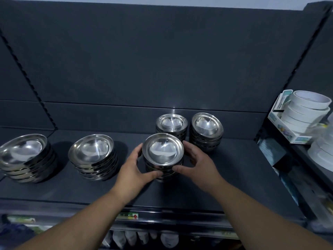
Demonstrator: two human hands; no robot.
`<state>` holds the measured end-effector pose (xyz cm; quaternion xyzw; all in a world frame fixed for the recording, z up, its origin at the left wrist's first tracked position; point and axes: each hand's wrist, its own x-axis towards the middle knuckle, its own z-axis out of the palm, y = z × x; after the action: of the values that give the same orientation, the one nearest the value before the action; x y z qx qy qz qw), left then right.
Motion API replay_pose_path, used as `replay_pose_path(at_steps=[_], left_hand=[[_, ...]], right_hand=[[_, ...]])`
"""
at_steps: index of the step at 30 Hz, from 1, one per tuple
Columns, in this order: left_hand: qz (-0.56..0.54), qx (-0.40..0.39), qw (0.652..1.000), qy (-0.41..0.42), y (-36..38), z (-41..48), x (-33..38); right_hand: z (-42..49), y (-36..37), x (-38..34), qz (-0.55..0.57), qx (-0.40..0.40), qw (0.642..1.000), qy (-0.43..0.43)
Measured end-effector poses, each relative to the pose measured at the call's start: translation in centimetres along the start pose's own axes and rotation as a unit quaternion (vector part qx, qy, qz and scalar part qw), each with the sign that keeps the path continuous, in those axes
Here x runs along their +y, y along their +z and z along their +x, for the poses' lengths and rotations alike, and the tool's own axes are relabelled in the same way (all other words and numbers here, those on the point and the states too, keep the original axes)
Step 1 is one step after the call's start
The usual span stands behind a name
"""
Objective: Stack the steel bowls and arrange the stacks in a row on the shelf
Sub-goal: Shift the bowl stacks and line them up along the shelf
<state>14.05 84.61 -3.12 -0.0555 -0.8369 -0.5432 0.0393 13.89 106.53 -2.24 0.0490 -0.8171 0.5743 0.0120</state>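
Head view: left hand and right hand are cupping a bowl stack mid-shelf, fingers curled against its sides; four other stacks are standing nearby.

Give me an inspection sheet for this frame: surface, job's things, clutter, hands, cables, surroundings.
Surface: dark shelf, back panel behind.
Job's things: five stacks of steel bowls; held stack in front, two small stacks behind, two wider stacks to the left.
Clutter: nothing seen on this shelf.
Hands: left hand and right hand grip the front stack's sides.
Cables: nothing seen.
Surroundings: white tape rolls on the neighbouring shelf at right; goods below, blurred.
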Motion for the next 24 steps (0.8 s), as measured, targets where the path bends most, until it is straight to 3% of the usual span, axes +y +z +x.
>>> replay_pose_path(at_steps=[7,13,24], left_hand=[[0.059,0.031,0.998,0.001,1.4,-1.1,1.0],[0.018,-0.021,1.000,-0.013,0.0,-0.8,1.0],[0.028,-0.022,0.999,-0.019,-0.3,-0.9,0.2]], right_hand=[[0.6,-0.7,0.3,-0.021,-0.086,0.996,0.030],[0.4,-0.5,0.3,-0.015,-0.052,0.998,0.010],[0.5,-0.6,0.6,-0.034,-0.062,0.997,0.011]])
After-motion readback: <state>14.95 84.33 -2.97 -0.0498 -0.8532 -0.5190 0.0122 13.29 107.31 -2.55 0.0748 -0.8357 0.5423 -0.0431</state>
